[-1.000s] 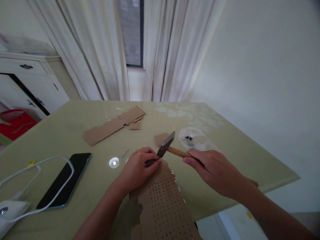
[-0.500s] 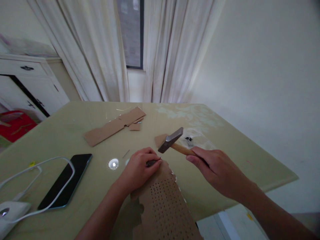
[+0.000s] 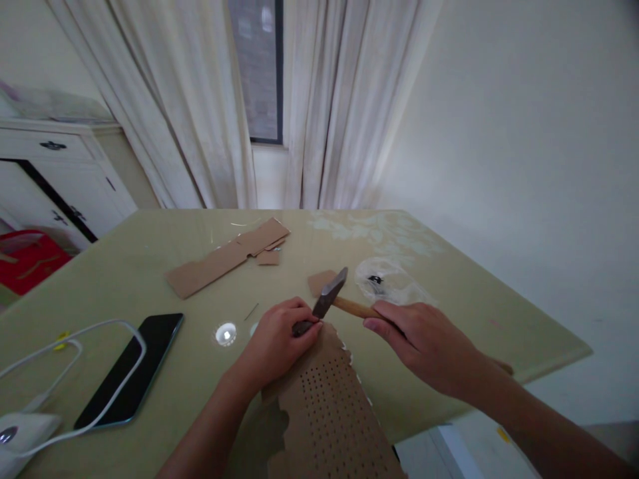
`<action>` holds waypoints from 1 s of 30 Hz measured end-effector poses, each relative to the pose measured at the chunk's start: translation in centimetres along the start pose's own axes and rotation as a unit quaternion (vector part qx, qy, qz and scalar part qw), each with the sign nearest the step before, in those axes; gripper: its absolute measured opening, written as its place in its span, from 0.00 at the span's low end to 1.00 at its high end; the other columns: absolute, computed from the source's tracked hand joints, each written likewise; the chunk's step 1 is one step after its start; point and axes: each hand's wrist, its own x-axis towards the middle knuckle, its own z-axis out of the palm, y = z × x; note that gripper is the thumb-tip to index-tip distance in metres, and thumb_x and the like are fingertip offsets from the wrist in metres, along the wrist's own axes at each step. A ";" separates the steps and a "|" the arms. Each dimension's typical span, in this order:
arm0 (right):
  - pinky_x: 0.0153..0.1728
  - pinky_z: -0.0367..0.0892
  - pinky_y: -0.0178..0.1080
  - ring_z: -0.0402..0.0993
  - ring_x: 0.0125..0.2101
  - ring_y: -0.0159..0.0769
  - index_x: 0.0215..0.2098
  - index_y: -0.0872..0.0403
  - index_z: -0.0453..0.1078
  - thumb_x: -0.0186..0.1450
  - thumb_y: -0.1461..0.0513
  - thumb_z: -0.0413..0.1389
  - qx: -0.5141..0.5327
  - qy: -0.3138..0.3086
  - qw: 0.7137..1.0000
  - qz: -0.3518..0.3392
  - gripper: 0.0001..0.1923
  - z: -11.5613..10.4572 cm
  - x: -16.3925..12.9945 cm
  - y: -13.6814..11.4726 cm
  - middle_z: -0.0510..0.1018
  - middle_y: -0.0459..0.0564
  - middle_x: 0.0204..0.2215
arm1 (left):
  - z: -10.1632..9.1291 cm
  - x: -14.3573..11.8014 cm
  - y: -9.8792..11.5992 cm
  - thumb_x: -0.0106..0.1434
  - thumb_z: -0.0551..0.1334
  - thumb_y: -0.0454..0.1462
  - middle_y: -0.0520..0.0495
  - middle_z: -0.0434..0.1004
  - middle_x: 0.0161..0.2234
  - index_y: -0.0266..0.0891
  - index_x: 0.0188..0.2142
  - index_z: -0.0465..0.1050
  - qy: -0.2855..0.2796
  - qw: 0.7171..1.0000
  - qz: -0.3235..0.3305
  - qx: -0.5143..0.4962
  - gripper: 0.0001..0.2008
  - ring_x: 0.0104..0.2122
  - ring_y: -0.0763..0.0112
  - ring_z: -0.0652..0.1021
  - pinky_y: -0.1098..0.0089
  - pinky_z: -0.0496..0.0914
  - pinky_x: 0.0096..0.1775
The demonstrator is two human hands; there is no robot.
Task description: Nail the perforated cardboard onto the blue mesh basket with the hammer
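My right hand (image 3: 424,342) is wrapped round the wooden handle of a hammer (image 3: 355,307). The steel hammer head (image 3: 329,293) has its lower end right at the fingertips of my left hand (image 3: 279,342). Those fingers are closed in a pinch at the far end of a brown cardboard piece (image 3: 334,412). Between thumb and forefinger shows a small dark object (image 3: 302,327), too covered to name. Rows of small punched holes run along the cardboard, and its edges are ragged. The cardboard slopes toward me, its near end out of the picture.
A long cardboard strip (image 3: 219,266) and small scraps lie at the back left, another scrap (image 3: 319,282) behind the hammer. A clear plastic bag (image 3: 392,283) with small black pieces is at right. A thin metal pin (image 3: 251,311), phone (image 3: 132,372) and white cable (image 3: 144,349) lie left.
The hammer head has come down and slightly left, from above my left fingertips to right at them. My left hand keeps its place on the cardboard. The view has tilted slightly.
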 end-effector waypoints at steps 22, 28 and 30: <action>0.30 0.56 0.41 0.77 0.25 0.38 0.37 0.50 0.73 0.84 0.45 0.43 0.001 0.028 1.000 0.011 0.27 0.2 -0.4 0.0 0.80 0.46 0.25 | 0.3 0.0 -0.2 0.70 0.65 0.39 0.47 0.81 0.38 0.42 0.35 0.79 -0.001 1.000 -0.008 0.015 0.07 0.39 0.62 0.79 0.64 0.67 0.42; 0.30 0.57 0.40 0.78 0.27 0.38 0.38 0.50 0.74 0.84 0.45 0.42 -0.009 0.047 0.999 -0.008 0.28 0.1 -0.5 -0.3 0.81 0.48 0.27 | 0.5 0.1 -0.4 0.68 0.70 0.43 0.49 0.81 0.37 0.42 0.37 0.80 0.001 1.000 -0.025 0.018 0.08 0.37 0.63 0.78 0.64 0.67 0.40; 0.29 0.57 0.40 0.76 0.25 0.37 0.36 0.50 0.72 0.84 0.43 0.40 0.011 0.059 0.998 0.002 0.30 -0.2 -0.4 -0.4 0.80 0.47 0.25 | 0.4 0.1 -0.4 0.69 0.70 0.43 0.48 0.83 0.38 0.42 0.37 0.81 0.000 1.000 -0.020 0.006 0.08 0.39 0.62 0.79 0.64 0.68 0.43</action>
